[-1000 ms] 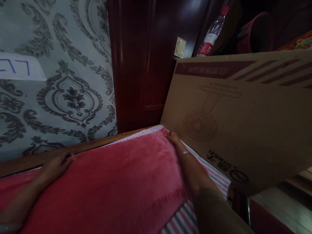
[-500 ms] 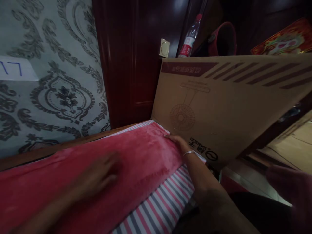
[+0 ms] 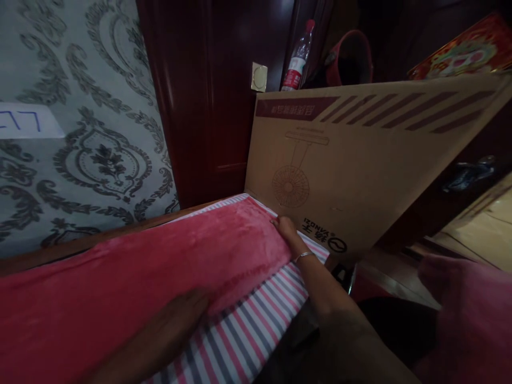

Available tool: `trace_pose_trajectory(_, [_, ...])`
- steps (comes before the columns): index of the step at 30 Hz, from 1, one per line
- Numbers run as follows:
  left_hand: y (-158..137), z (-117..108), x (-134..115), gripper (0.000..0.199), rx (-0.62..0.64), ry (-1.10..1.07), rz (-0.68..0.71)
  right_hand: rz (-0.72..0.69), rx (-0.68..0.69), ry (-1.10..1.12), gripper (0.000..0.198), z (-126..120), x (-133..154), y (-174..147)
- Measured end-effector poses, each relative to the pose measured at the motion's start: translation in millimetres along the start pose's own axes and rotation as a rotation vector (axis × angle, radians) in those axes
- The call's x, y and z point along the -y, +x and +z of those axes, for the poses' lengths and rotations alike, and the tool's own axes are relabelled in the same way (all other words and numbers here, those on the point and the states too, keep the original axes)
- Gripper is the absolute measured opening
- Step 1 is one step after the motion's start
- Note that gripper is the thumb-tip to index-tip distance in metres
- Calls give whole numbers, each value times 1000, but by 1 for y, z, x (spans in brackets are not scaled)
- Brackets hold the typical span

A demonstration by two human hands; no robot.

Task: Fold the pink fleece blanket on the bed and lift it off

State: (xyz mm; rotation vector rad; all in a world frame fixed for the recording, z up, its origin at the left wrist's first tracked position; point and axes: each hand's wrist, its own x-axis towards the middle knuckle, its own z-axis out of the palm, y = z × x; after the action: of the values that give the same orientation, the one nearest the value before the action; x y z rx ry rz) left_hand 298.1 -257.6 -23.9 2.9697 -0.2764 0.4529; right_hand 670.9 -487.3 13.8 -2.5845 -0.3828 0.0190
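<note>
A pink plush cloth (image 3: 168, 261) lies spread over a striped pink, grey and white cloth (image 3: 244, 330) on a narrow bench-like surface. My left hand (image 3: 180, 314) lies flat on the plush near its front edge, slightly smeared, with its fingers stretched out. At the right end, my right hand (image 3: 286, 232), with a thin bracelet at the wrist, closes on the edge of the plush cloth. Some of its fingers are hidden at that edge.
A large cardboard box (image 3: 360, 154) stands just beyond my right hand. Behind it are a plastic bottle (image 3: 296, 66) and a red printed packet (image 3: 460, 50). Patterned wallpaper (image 3: 108, 154) and a dark red door panel (image 3: 200, 112) border the far side. Pink fabric (image 3: 468, 309) shows at lower right.
My left hand has moved from the middle of the plush toward its front edge and now lies flatter. My right hand stays at the right end. The view has shifted slightly.
</note>
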Motion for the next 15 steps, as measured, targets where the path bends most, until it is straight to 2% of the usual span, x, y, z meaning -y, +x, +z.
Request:
trace_pose_trajectory(3, [3, -10, -13, 31, 33, -16, 12, 25, -20, -24, 32, 0, 0, -3])
trace_pose_trajectory(6, [-8, -23, -20, 35, -57, 19, 48, 59, -11, -20, 38, -4, 2, -5])
trace_pose_trajectory(9, [-42, -35, -19, 41, -143, 133, 22, 74, 20, 22, 50, -11, 2, -15])
trace_pose_trajectory(11, [-73, -43, -19, 38, -137, 228, -15, 75, 39, 55, 50, -14, -4, -27])
trace_pose_trajectory(15, [-132, -59, -24, 34, -113, 344, -174, 80, 12, 112, 46, -8, -42, -51])
